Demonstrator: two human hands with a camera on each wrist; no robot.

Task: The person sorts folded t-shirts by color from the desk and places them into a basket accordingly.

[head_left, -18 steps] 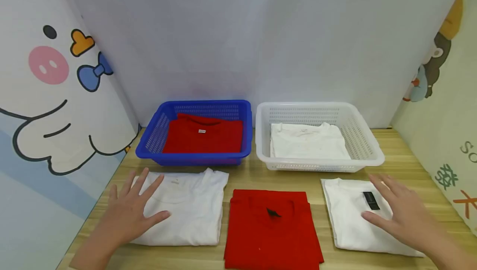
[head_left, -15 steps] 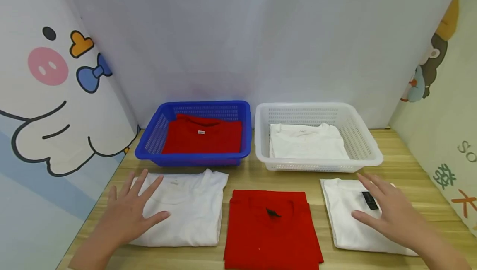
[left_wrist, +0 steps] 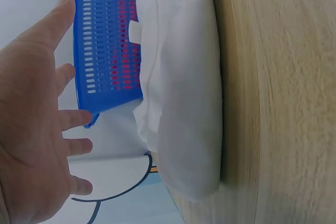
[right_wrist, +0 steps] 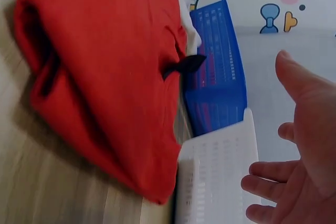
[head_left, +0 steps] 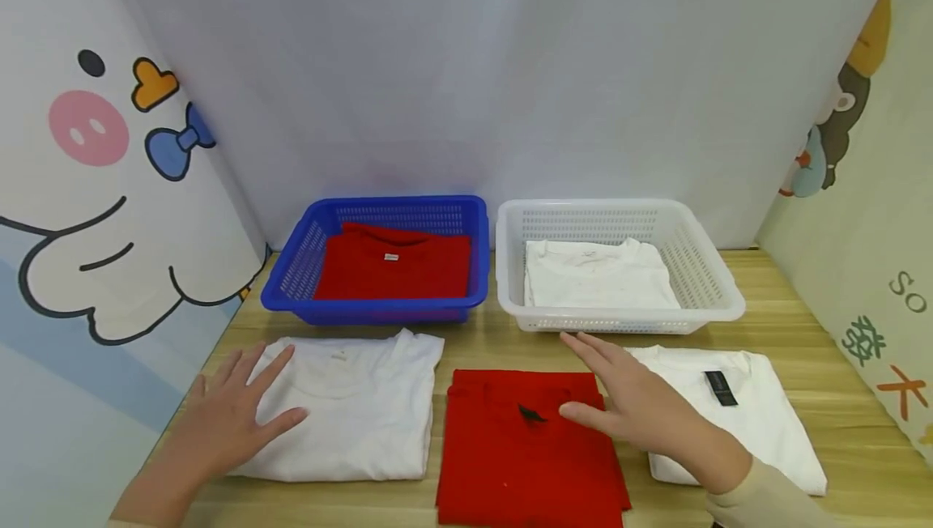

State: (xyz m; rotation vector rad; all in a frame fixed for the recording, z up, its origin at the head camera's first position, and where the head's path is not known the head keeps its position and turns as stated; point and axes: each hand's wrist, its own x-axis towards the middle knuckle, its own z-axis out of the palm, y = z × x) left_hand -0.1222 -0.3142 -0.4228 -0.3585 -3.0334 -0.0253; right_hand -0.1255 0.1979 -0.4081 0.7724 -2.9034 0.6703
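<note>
Over the left edge of a folded white T-shirt (head_left: 364, 415) hovers my left hand (head_left: 233, 419), fingers spread and holding nothing; the left wrist view shows a gap between palm and cloth. My right hand (head_left: 637, 398) hangs above the right side of a folded red T-shirt (head_left: 528, 463) with a dark neck label, its fingers extended and nothing in them. In the right wrist view, that hand is apart from the red cloth (right_wrist: 115, 77). To the right lies another folded white T-shirt (head_left: 773, 423) with a black label, partly hidden by my right forearm.
Behind the shirts stand a blue basket (head_left: 375, 313) holding a folded red shirt (head_left: 394, 273) and a white basket (head_left: 619, 320) holding a folded white shirt (head_left: 598, 277). The wooden table (head_left: 787, 301) meets a white back wall (head_left: 510, 83) and printed side panels.
My right hand has moved left, from over the right white T-shirt to over the red one. The left hand has shifted slightly left and down. The shirts and baskets stay in place.
</note>
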